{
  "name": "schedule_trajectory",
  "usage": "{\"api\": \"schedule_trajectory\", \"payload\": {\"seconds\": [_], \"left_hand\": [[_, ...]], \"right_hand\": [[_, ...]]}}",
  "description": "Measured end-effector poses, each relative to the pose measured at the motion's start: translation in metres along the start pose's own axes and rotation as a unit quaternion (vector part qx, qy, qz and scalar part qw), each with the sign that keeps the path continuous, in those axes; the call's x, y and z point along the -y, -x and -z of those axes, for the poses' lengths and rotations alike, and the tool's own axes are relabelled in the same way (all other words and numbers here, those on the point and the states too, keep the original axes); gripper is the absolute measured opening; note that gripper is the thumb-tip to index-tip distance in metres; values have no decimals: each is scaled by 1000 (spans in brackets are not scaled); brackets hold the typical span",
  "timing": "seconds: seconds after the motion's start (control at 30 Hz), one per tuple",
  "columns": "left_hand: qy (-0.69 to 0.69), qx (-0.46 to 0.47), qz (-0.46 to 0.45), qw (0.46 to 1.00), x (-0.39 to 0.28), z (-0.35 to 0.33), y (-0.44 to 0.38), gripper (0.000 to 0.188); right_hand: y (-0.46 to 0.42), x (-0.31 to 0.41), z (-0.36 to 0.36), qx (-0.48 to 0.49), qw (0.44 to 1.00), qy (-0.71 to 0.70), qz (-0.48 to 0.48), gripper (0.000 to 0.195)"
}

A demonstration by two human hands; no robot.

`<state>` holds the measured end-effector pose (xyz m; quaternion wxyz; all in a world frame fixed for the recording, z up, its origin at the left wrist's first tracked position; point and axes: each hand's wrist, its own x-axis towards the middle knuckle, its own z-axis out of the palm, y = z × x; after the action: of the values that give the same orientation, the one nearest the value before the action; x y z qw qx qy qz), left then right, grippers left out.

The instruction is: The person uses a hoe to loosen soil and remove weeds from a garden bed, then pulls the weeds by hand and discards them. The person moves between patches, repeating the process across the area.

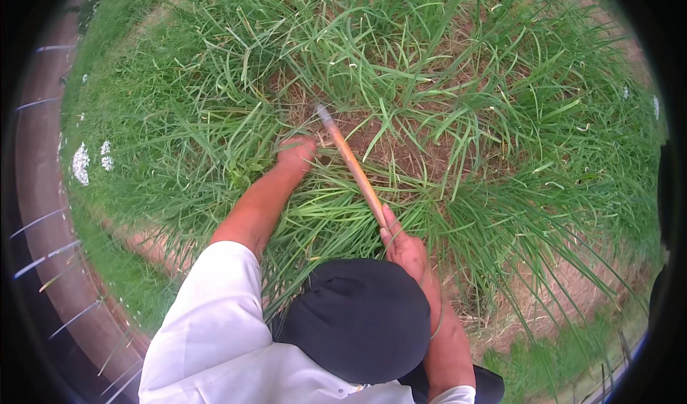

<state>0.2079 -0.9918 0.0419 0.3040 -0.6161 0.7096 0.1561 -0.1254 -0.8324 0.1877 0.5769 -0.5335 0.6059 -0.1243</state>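
My right hand grips the lower end of a wooden tool handle. The handle slants up and left to a grey metal part close to the soil; the tool's working end is hidden, so its kind cannot be told. My left hand reaches down into the green grass-like plants, left of the handle. Its fingers are hidden among the leaves, and whether they hold anything cannot be told. Long leaves lie across the ground between my two forearms.
Brown soil with dry straw shows between the plants. A dark-clad knee is bent in front of my white shirt. White flowers stand at the left, beside a brown path. Bare earth lies at the lower right.
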Motion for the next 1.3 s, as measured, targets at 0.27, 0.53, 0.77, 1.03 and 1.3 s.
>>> {"api": "schedule_trajectory", "payload": {"seconds": [0.27, 0.53, 0.77, 1.03, 1.3], "left_hand": [[-12, -59, 78, 995, 8, 13, -19, 46], [6, 16, 3, 1000, 9, 35, -1, 26], [20, 11, -31, 999, 16, 14, 41, 26], [77, -56, 15, 995, 6, 45, -8, 77], [81, 13, 81, 993, 37, 35, -44, 26]], "right_hand": [[-28, -4, -20, 11, 1000, -10, -3, 49], [-2, -30, -22, 38, 996, -54, -63, 51], [56, -74, -9, -8, 1000, -18, -6, 52], [-4, 5, -3, -20, 999, 25, 22, 56], [-51, 5, -32, 24, 998, 59, -1, 57]]}}
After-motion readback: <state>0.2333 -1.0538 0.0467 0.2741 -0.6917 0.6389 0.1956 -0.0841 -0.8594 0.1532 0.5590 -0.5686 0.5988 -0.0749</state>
